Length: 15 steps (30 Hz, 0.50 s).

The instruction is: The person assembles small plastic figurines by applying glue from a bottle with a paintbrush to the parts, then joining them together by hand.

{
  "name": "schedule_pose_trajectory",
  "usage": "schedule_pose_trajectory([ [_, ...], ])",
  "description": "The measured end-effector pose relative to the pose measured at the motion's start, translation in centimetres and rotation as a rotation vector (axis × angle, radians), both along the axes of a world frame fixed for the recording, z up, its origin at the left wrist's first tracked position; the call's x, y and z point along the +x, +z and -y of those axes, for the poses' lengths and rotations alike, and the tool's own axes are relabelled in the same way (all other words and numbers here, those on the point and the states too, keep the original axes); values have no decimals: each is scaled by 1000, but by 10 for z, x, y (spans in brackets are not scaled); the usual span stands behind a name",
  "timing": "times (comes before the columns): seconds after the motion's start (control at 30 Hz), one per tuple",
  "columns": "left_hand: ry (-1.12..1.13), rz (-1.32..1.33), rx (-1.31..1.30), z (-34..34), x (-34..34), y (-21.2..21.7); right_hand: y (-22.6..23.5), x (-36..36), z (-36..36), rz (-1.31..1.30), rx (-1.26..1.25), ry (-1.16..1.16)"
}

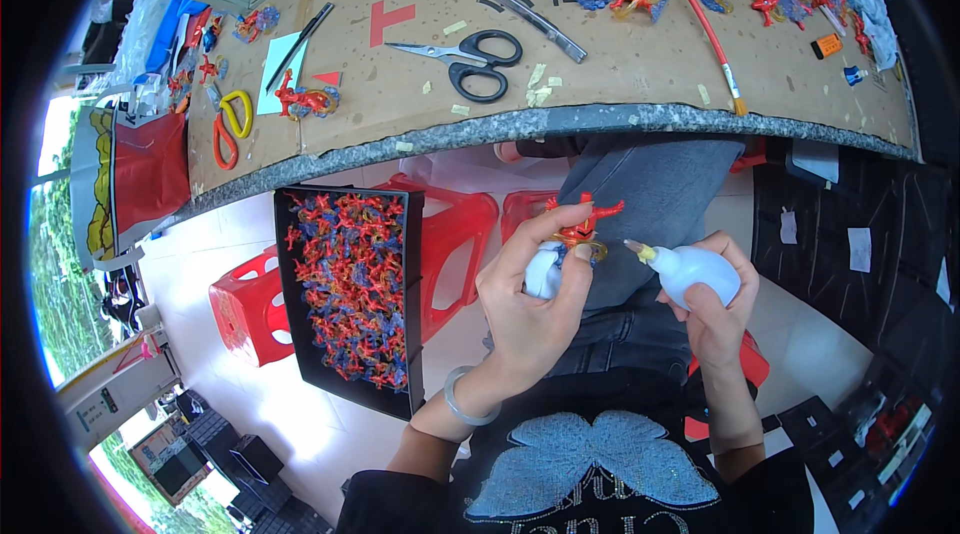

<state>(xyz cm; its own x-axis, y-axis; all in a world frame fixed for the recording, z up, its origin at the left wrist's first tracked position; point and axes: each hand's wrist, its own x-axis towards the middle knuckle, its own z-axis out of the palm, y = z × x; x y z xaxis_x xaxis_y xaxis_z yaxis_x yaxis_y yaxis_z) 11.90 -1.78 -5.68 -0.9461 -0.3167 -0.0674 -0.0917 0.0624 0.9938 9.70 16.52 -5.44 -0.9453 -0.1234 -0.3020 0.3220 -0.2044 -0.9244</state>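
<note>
Currently, the black tray [414, 274] at left is full of red-and-blue figures [350, 284]. Left hand [530, 314], raised, pinches a red figurine [578, 228]; right hand [715, 322], beside it, grips a white bottle [697, 272], nozzle leftward.

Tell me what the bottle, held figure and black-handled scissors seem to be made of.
Bottle, in the right hand: probably plastic, from its smooth, pale, evenly rounded body. Figure, in the left hand: likely molded plastic, given its glossy red surface. Scissors: blades look like metal, being grey and shiny; the smooth black handles are probably plastic.
</note>
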Motion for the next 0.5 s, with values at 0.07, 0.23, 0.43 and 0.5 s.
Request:
schedule_pose_trajectory([
  [0.07, 4, 13, 64, 1, 0, 3, -2, 2, 4, -40, 59, -18],
  [0.23, 7, 136, 295, 5, 1, 11, -1, 1, 6, -100, 161, -23],
  [0.43, -11, 107, 297, 8, 4, 9, 1, 0, -1, -59, 98, 18],
  [0.5, -13, 110, 310, 7, 4, 10, 1, 0, -1, -78, 113, 18],
])
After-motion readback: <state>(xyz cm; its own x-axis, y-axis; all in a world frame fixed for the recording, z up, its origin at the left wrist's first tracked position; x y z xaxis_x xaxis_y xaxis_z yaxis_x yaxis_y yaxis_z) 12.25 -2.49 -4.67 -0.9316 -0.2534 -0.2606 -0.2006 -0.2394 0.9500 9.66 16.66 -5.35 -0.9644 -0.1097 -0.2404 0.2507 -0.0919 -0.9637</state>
